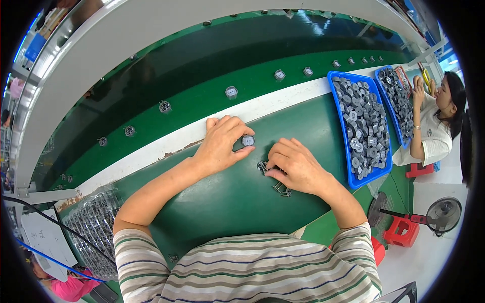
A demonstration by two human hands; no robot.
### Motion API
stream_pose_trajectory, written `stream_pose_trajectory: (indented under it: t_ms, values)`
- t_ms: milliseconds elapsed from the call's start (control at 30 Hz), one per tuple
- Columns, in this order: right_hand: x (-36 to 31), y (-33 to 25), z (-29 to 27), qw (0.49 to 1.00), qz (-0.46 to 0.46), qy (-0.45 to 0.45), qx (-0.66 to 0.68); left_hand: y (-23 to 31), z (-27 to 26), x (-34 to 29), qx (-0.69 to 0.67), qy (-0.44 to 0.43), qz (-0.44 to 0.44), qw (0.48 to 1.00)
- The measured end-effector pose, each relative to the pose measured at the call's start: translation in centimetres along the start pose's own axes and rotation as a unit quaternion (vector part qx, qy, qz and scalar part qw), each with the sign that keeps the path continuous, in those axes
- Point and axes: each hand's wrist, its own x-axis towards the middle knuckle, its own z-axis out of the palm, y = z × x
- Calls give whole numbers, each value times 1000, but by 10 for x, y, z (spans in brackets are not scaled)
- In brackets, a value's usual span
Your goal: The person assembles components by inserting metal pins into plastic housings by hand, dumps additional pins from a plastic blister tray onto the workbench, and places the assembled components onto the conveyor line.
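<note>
Between its thumb and fingertips, my left hand grips a small grey plug insert with a pale face, close to the white rail. My right hand is closed at the fingertips on a small dark part with metal pins, just above the green tabletop. Next to the right palm, a few loose metal-pinned pieces lie on the table. The two held parts are apart from each other.
Beyond the white rail, a green conveyor belt carries several similar parts in a row. Blue trays of grey parts stand at right, near a co-worker. Clear plastic trays are stacked at left. A fan and red stool stand lower right.
</note>
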Motion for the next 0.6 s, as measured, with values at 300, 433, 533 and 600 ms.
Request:
stream_pose_trajectory:
  t_ms: [300, 433, 533, 600]
  values:
    - [1, 30, 4, 977, 49, 194, 73, 2, 4, -2, 9, 22, 13, 1000]
    - [0, 33, 10, 980, -42, 182, -64, 2, 3, -3, 9, 26, 14, 1000]
    - [1, 26, 1, 982, -71, 168, -54, 1, 3, -2, 8, 31, 23, 999]
    - [3, 26, -4, 963, -62, 211, -157, 1, 3, -4, 5, 26, 13, 1000]
